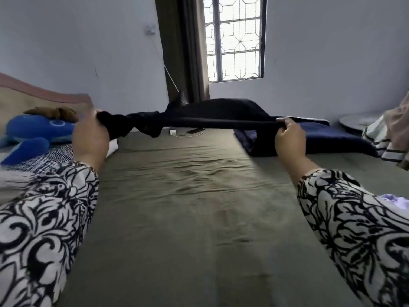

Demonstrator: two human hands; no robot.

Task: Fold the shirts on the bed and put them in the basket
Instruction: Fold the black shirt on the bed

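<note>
Black shirt (pixel 212 117) stretched between both hands (raised above bed).

Grey walls (pixel 332 52), barred window (pixel 234 38) (daylit), dark curtain (pixel 181 52).

An olive-sheeted bed (pixel 177 196) carries a blue plush toy (pixel 33 134) on a patterned pillow (pixel 44 160) at left, a navy blanket (pixel 321 138) and striped clothes (pixel 382 140) at right.
</note>
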